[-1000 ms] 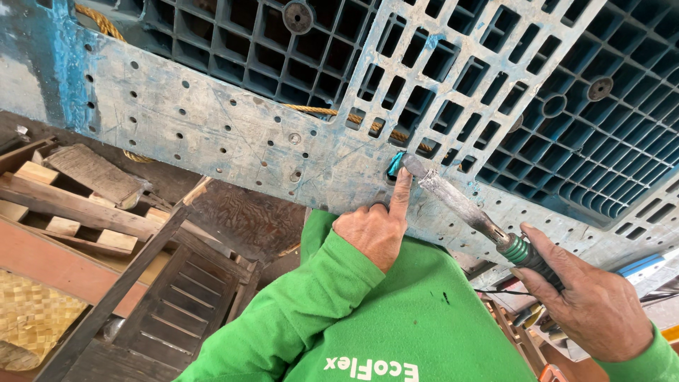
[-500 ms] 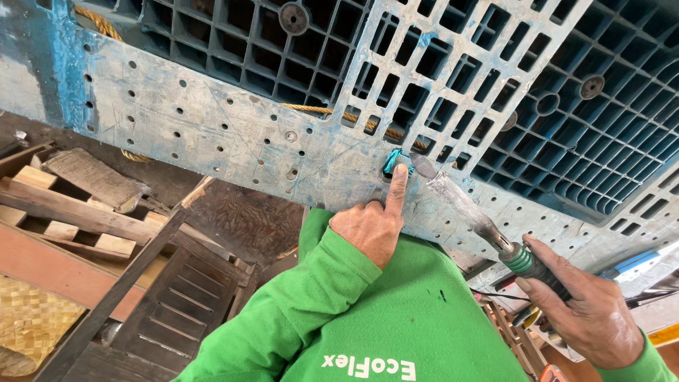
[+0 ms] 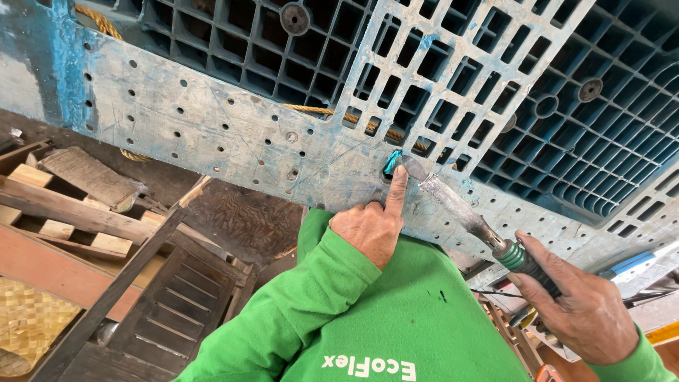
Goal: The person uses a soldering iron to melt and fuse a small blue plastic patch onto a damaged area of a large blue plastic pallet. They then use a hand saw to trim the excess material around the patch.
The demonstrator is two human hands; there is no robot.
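Observation:
A big worn blue plastic pallet (image 3: 233, 134) lies tilted in front of me. My left hand (image 3: 371, 226) rests against its edge, index finger stretched up to a curl of blue plastic (image 3: 390, 163) at a grid opening. My right hand (image 3: 583, 308) grips the green-and-black handle of a metal chisel (image 3: 460, 209). The chisel's blade tip sits right beside my left fingertip at that blue curl. Both arms wear green sleeves.
Wooden planks and a dark slatted panel (image 3: 170, 311) lie on the floor at the lower left, with a woven yellow mat (image 3: 28, 318) beside them. A yellow rope (image 3: 99, 21) runs behind the pallet grid. Metal pieces and a blue object (image 3: 636, 262) sit at the right edge.
The chisel tip and my left index finger have stayed at the blue curl. My right hand sits a little lower and further right on the handle; the view has shifted slightly.

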